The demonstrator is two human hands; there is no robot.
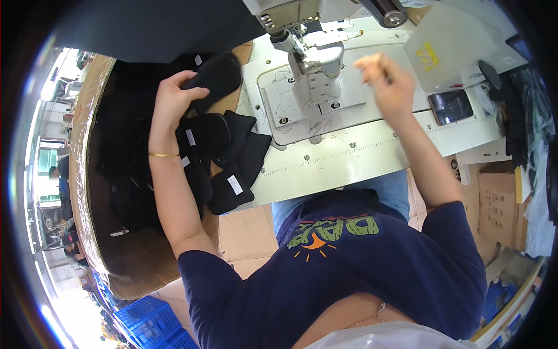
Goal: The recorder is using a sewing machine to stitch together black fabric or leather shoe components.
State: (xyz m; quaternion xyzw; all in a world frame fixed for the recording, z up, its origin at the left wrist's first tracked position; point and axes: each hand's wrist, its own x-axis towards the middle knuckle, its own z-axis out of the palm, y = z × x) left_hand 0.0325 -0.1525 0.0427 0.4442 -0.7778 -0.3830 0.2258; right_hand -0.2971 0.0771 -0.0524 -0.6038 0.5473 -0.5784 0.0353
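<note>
At the left, my left hand (176, 96) pinches a black padded fabric piece (218, 81) with rounded corners between thumb and fingers. Below it lies a pile of similar black pieces (208, 132), some with small white labels, spilling onto the left end of the sewing table (325, 160). My right hand (390, 81) is raised just right of the sewing machine's post (332, 60). Motion blurs its bent fingers, so whether they hold anything is unclear. The needle area is partly hidden by the machine head (285, 14).
A large cardboard box (87, 174) of black pieces borders the table on the left. A phone (450, 107) lies on the table's right side. Blue plastic crates (150, 320) stand on the floor at lower left, and another cardboard box (499, 200) sits at right.
</note>
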